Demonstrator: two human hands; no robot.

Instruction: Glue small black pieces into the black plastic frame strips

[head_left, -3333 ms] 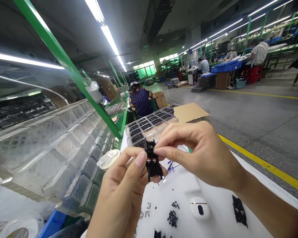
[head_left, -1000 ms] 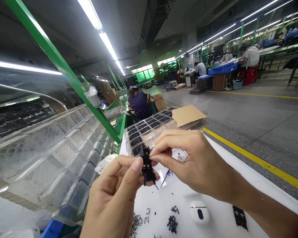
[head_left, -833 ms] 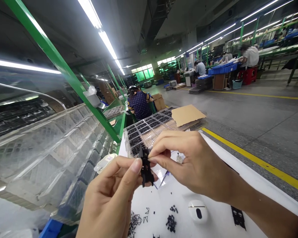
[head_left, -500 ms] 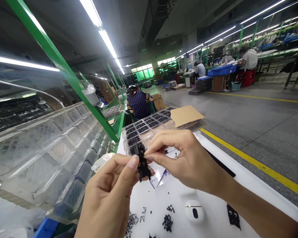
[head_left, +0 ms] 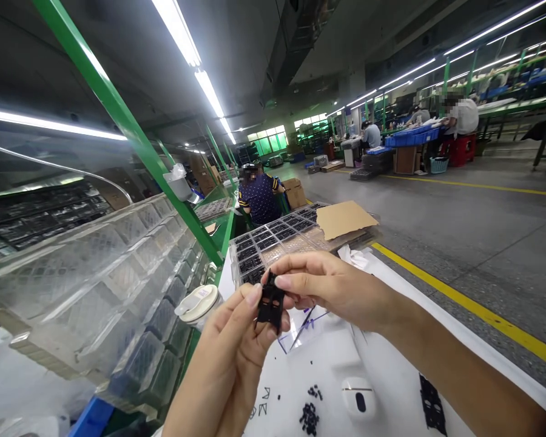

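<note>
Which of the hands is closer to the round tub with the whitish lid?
Left. The left hand is just right of the tub in the picture; the right hand is farther right, at the black part both hands hold.

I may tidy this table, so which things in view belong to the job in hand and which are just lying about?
Likely part of the job:
black plastic part, held in the left hand and right hand
similar black part
small black pieces
thin black frames
compartmented tray

Probably just lying about:
white earbud-style case
torn cardboard sheet
round-lidded tub
</note>
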